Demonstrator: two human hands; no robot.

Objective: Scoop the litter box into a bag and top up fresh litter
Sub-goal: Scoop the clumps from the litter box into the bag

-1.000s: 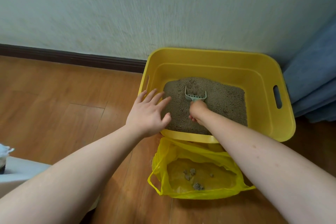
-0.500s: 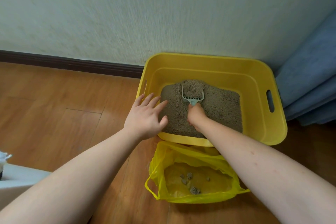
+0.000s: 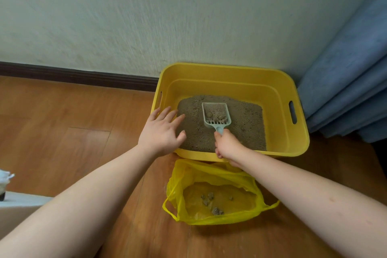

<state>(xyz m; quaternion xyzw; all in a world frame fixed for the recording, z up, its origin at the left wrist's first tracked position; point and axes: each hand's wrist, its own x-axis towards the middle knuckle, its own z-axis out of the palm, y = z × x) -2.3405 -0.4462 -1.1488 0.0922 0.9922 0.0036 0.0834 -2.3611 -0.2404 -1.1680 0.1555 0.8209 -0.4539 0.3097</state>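
Note:
A yellow litter box (image 3: 230,75) with grey-brown litter (image 3: 247,123) stands against the wall. My right hand (image 3: 228,144) grips the handle of a pale green slotted scoop (image 3: 216,116), held above the litter with several clumps in it. My left hand (image 3: 161,132) rests flat, fingers apart, on the box's near left corner. In front of the box an open yellow plastic bag (image 3: 213,180) lies on the floor with a few clumps (image 3: 209,199) inside.
Wooden floor (image 3: 73,132) spreads to the left. A blue curtain (image 3: 345,81) hangs right of the box. A dark skirting board (image 3: 79,77) runs along the wall. A white object (image 3: 12,201) sits at the left edge.
The scoop has come up out of the litter, carrying clumps, and my right hand has drawn back toward the near rim. My left hand stays on the box corner.

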